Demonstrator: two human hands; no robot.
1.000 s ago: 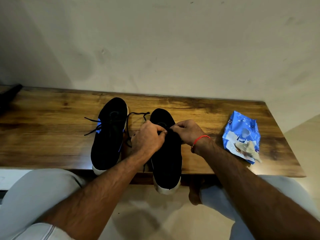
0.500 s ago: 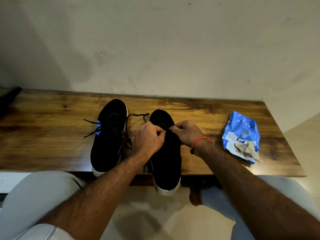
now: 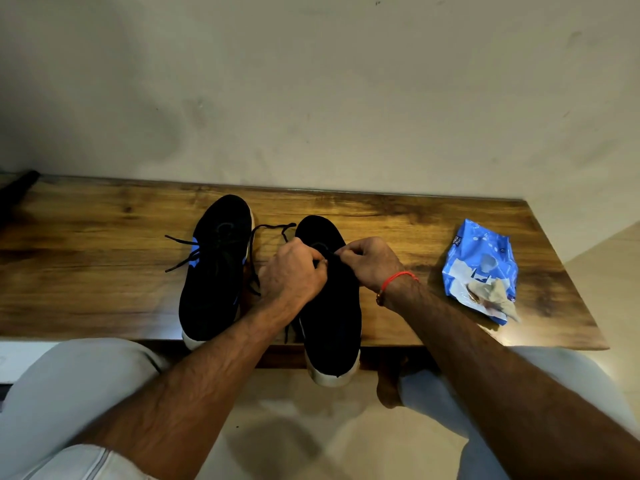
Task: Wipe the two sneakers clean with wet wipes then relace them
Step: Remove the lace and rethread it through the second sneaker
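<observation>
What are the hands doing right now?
Left hand: pinching the black lace of the right sneaker.
Right hand: pinching the same lace.

A wooden desk (image 3: 86,271) stands against a plain pale wall (image 3: 311,98) (scuffed in places). A dark object (image 3: 15,192) lies at its far left end, above a pale floor (image 3: 284,427).

Print on wipes pack (image 3: 481,261) illegible

Both bare forearms reach forward and converge; the left hand (image 3: 293,271) and right hand (image 3: 370,263) sit knuckles-up, nearly touching, fingers curled with fingertips pinching a black lace (image 3: 323,255) between them; a red thread (image 3: 398,279) circles the right wrist
</observation>
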